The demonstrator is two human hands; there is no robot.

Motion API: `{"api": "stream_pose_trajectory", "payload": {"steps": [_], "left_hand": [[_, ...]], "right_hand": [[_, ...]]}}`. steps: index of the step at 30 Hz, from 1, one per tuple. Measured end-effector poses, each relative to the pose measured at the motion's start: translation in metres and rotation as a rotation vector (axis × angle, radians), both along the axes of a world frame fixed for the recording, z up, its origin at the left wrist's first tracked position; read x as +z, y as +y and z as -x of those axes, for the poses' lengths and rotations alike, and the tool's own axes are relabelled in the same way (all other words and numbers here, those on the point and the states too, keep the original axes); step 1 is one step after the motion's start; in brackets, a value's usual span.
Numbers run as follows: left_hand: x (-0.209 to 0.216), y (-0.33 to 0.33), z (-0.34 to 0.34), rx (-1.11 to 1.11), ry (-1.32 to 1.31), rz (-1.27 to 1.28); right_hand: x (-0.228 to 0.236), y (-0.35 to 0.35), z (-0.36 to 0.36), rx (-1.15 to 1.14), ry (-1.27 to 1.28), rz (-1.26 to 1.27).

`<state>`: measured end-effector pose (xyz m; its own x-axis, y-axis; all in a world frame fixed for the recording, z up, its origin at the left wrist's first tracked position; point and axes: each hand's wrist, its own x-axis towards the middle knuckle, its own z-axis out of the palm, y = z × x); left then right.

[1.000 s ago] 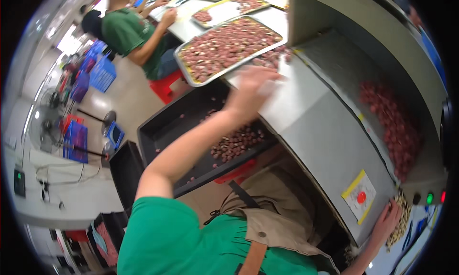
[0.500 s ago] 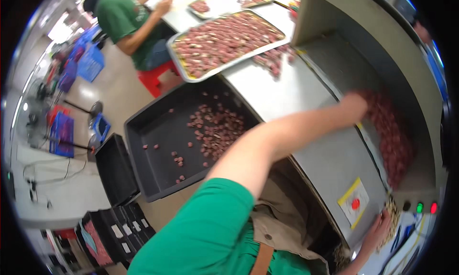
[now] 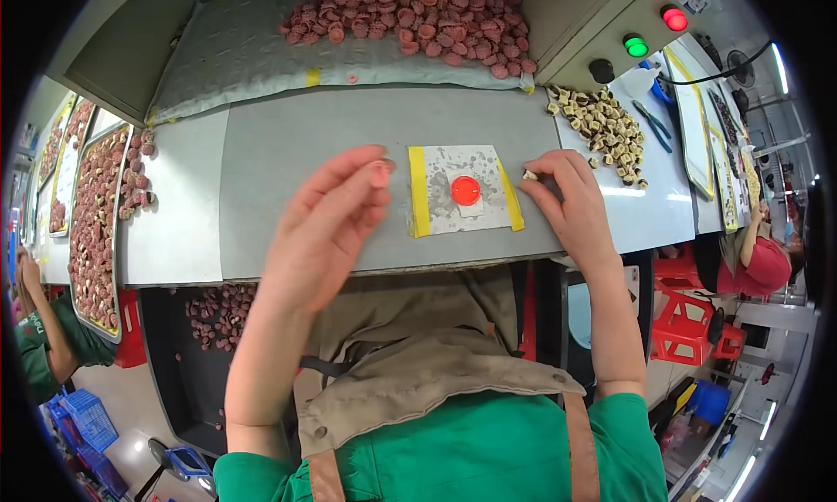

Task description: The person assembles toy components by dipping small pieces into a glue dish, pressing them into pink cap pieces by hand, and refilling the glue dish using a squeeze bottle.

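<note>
My left hand is closed in a pinch on a small pink cup-shaped piece, just left of a white card fixed to the worktop with yellow tape. On the card sits a bright red round disc, touched by neither hand. My right hand, to the card's right, pinches a small cream-coloured piece. Its fingers partly cover that piece. Beyond the right hand lies a pile of small cream-and-dark pieces. At the back, bumpy pinkish-red cups are heaped on a grey cloth.
A control panel with green and red lights overhangs at the back right, near pliers. A tray of reddish pieces stands left, and a black bin sits below the worktop edge. Co-workers sit at both sides.
My view has turned toward the worktop. My left hand has come back from the heap of pinkish-red cups to beside the card; my right hand has moved from the cream-and-dark pile toward the card.
</note>
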<state>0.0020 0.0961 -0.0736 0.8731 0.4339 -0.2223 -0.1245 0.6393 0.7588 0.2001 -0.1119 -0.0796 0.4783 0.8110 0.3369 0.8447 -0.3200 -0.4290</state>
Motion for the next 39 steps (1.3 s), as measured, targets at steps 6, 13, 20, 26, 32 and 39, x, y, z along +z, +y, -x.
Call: {"api": "stream_pose_trajectory", "payload": {"steps": [6, 13, 20, 26, 32, 39], "left_hand": [[-0.002, -0.019, -0.014, -0.076, -0.122, 0.192], [0.021, 0.025, 0.023, -0.128, -0.114, 0.274], [0.005, -0.026, 0.000, -0.077, -0.199, 0.378], [-0.003, -0.017, 0.000, -0.102, -0.211, 0.331], [0.001, -0.015, -0.004, -0.090, -0.223, 0.360], [0.001, -0.019, -0.002, -0.083, -0.209, 0.358]], "right_hand": [[0.032, 0.011, 0.004, 0.015, 0.066, 0.068], [0.064, 0.048, 0.043, 0.026, 0.055, 0.101], [0.060, 0.009, 0.015, 0.102, -0.062, 0.139], [0.053, 0.020, 0.017, 0.079, -0.088, 0.134], [0.054, 0.022, 0.015, 0.063, -0.009, 0.092], [0.051, 0.018, 0.019, 0.045, -0.001, 0.076]]}}
